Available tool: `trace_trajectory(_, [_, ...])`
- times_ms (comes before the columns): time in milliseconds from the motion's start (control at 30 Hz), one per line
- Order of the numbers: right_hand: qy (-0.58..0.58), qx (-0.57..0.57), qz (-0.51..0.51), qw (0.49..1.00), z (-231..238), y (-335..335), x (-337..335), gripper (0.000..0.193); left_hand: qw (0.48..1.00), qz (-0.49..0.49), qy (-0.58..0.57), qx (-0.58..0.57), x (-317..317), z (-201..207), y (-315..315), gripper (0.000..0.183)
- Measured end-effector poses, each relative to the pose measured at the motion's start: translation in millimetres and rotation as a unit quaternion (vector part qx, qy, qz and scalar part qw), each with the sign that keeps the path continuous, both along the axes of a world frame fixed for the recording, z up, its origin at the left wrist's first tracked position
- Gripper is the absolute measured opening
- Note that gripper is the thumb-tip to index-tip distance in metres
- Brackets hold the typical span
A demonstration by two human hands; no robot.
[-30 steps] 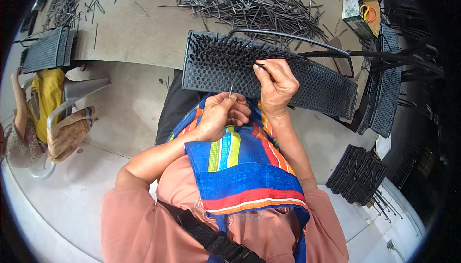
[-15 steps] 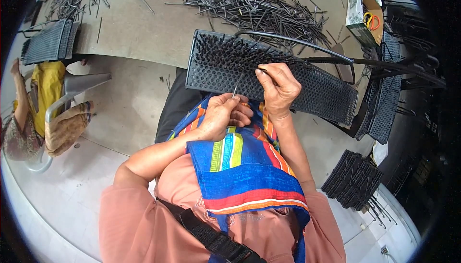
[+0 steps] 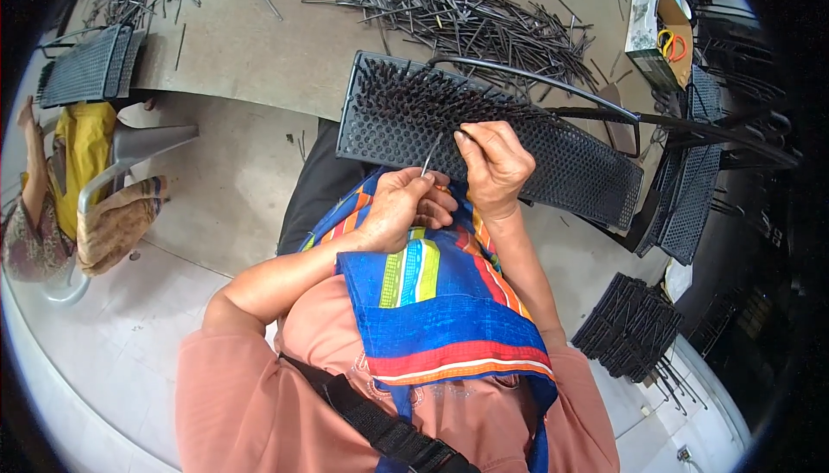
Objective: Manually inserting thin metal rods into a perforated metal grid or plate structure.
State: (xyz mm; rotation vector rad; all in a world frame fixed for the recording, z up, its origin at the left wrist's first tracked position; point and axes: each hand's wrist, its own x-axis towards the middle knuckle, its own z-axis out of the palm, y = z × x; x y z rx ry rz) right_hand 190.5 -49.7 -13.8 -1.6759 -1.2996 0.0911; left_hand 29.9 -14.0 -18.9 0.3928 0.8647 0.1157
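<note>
The dark grey, rectangular perforated panel [image 3: 587, 181] is located at the near edge of the grey-brown counter [image 3: 259, 67], above the lap. Its long axis is laid obliquely, from far left to near right; short black bristle-like pieces [image 3: 401, 93] are seen standing from its left and far part. A slim, silvery metal tool [image 3: 427, 160] is pinched between thumb and forefinger of the left hand [image 3: 410, 205], its tip directed far and slightly right, toward the panel. The right hand [image 3: 496, 166] is held in a pinch over the panel; a small dark piece appears to be gripped, though mostly hidden. The step in hand is judged to be the setting of one piece into a hole; for the next move, careful alignment of tool tip and hole would be called for.
</note>
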Motion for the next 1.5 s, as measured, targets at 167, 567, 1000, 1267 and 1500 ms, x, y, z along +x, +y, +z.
trace_trajectory(167, [0.057, -0.001, -0.036, 0.998, 3.9, 4.4, -0.6, 0.015, 1.0, 0.004, -0.013, 0.002, -1.6, -5.1, -1.1, 0.026])
trace_trajectory(567, [-0.071, -0.08, -0.005, 0.994, 18.2, 14.4, 4.7, 0.012, 1.0, -0.005, -0.008, 0.002, -0.1, 1.3, 0.9, 0.026])
trace_trajectory(1000, [0.247, -0.126, -0.041, 0.96, 12.9, -22.0, -7.8, 0.016, 0.99, -0.069, -0.121, 0.034, 2.3, 0.5, 5.0, 0.031])
trace_trajectory(1267, [0.352, 0.043, -0.117, 0.928, 13.2, -12.9, 12.0, 0.01, 0.99, -0.056, -0.038, 0.125, 18.7, 11.2, 14.2, 0.043])
trace_trajectory(1500, [0.162, 0.011, -0.108, 0.981, 1.0, -17.0, 18.9, 0.009, 0.993, -0.052, -0.041, 0.102, 16.5, 6.8, 15.8, 0.039])
